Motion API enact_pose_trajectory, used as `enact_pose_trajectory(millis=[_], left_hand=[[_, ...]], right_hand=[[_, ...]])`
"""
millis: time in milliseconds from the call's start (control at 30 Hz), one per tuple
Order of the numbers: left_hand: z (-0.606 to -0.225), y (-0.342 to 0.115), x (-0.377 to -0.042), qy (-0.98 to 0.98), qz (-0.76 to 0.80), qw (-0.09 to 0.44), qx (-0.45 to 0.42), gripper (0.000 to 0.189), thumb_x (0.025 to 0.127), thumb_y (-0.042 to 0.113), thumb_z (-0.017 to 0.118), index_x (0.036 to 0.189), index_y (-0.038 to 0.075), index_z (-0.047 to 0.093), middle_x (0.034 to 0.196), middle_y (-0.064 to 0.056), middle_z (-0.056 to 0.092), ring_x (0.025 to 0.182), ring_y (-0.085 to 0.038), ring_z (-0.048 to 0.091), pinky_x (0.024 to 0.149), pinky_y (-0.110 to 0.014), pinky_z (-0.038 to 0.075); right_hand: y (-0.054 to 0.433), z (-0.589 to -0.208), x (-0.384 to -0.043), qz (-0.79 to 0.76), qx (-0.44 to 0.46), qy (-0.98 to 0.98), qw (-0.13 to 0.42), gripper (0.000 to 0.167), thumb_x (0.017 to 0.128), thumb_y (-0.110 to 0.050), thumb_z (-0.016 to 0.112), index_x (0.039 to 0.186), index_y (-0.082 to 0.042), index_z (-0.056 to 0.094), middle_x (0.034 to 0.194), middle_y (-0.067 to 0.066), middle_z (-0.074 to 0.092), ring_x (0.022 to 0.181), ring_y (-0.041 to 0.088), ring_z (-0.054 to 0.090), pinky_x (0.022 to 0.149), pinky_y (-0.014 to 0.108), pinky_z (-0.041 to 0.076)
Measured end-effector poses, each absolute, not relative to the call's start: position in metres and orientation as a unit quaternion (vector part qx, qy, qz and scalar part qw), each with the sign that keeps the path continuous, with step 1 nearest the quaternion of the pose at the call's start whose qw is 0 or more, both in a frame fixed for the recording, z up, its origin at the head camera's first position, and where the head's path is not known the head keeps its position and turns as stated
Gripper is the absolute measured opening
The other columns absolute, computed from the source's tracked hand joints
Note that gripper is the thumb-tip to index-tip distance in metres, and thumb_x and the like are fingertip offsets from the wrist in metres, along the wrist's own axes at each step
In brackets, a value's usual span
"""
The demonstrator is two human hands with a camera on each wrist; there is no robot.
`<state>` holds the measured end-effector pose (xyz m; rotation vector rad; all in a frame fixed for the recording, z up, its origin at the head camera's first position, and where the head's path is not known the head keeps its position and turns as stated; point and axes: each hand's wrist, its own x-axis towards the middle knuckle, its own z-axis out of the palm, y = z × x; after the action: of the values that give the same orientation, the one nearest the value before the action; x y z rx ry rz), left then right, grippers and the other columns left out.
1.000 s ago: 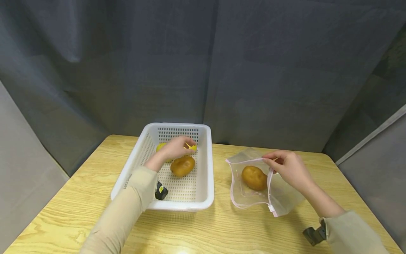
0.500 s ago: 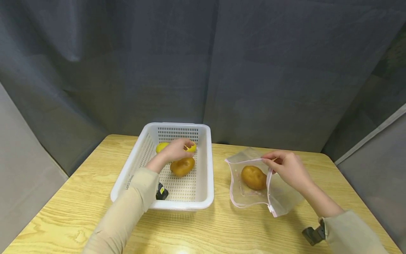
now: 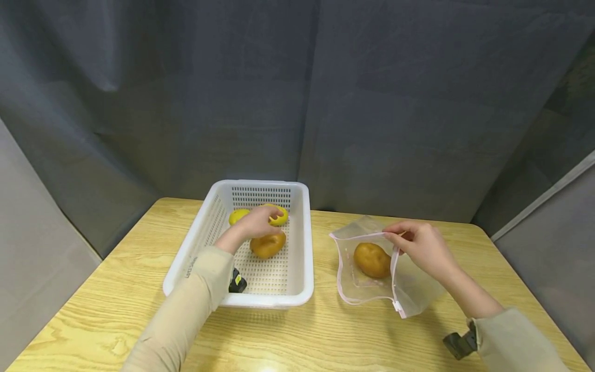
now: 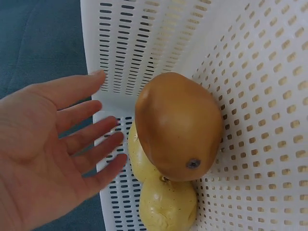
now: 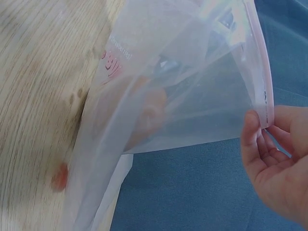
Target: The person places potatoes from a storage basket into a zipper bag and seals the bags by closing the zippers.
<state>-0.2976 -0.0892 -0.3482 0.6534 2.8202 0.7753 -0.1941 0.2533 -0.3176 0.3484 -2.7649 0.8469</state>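
Over the white basket (image 3: 304,248), my left hand (image 3: 255,222) hovers with its fingers extended and nothing in its grasp. Just below it lies a brown, potato-like piece (image 3: 267,248); the left wrist view shows a dark spot on its end. Two yellow round fruits (image 4: 168,204) sit behind that piece, partly covered, their kind unclear. On the right, my right hand (image 3: 427,248) pinches the pink-edged mouth of a clear zip bag (image 3: 418,294) between thumb and fingers. Inside the bag rests another brown potato-like piece (image 3: 372,260), blurred through the plastic in the right wrist view.
A wooden table (image 3: 325,336) carries basket and bag, with a gap between them. A dark cloth (image 3: 395,103) hangs behind the table's far edge. The bag's slider (image 3: 397,306) is at its near corner. The basket has raised perforated walls.
My left hand has shifted slightly from the right yellow fruit toward the brown piece, uncovering more yellow. My right hand and the bag have stayed in place.
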Motion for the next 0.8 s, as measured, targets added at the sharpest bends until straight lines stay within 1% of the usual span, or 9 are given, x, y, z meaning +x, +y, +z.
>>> enact_pose_trajectory(millis=[133,333,433,567,800], left_hand=[[-0.3503,-0.0898,-0.2965,0.939,0.262,0.093,0.201,0.052,0.079,0.021,0.068,0.127,0.006,0.051,0.123,-0.013,0.055,0.113,-0.029,0.05,0.097,-0.043,0.039],[-0.3534,-0.0918,-0.298,0.937,0.266,0.103,0.204,0.056,0.077,0.019,0.07,0.127,0.003,0.05,0.125,-0.015,0.054,0.116,-0.031,0.049,0.098,-0.043,0.038],[-0.3544,-0.0928,-0.2995,0.939,0.255,0.113,0.203,0.057,0.077,0.019,0.071,0.127,0.003,0.05,0.125,-0.016,0.054,0.118,-0.032,0.048,0.1,-0.043,0.036],[-0.3542,-0.0934,-0.2986,0.944,0.231,0.124,0.199,0.058,0.076,0.022,0.071,0.128,0.006,0.05,0.126,-0.015,0.053,0.12,-0.03,0.045,0.104,-0.043,0.031],[-0.3549,-0.0943,-0.2965,0.946,0.22,0.143,0.191,0.064,0.074,0.021,0.072,0.13,0.004,0.047,0.13,-0.015,0.05,0.121,-0.029,0.045,0.104,-0.043,0.031]], right_hand=[[0.2536,-0.3178,-0.1938,0.288,0.12,-0.943,0.113,0.02,0.087,-0.027,0.06,0.097,-0.011,0.069,0.065,-0.003,0.062,0.054,0.007,0.054,0.05,0.024,0.042],[0.2525,-0.3179,-0.1939,0.287,0.12,-0.943,0.114,0.019,0.086,-0.025,0.061,0.097,-0.012,0.069,0.065,-0.003,0.062,0.054,0.008,0.054,0.05,0.024,0.042],[0.2525,-0.3174,-0.1932,0.29,0.121,-0.943,0.113,0.02,0.087,-0.026,0.061,0.097,-0.011,0.069,0.065,-0.003,0.062,0.054,0.007,0.054,0.05,0.024,0.042],[0.2523,-0.3177,-0.1934,0.29,0.118,-0.943,0.114,0.019,0.086,-0.025,0.061,0.097,-0.012,0.069,0.065,-0.002,0.062,0.054,0.008,0.054,0.05,0.024,0.042],[0.2526,-0.318,-0.193,0.292,0.117,-0.942,0.112,0.02,0.087,-0.026,0.061,0.097,-0.011,0.069,0.067,0.0,0.063,0.054,0.008,0.054,0.05,0.023,0.042]])
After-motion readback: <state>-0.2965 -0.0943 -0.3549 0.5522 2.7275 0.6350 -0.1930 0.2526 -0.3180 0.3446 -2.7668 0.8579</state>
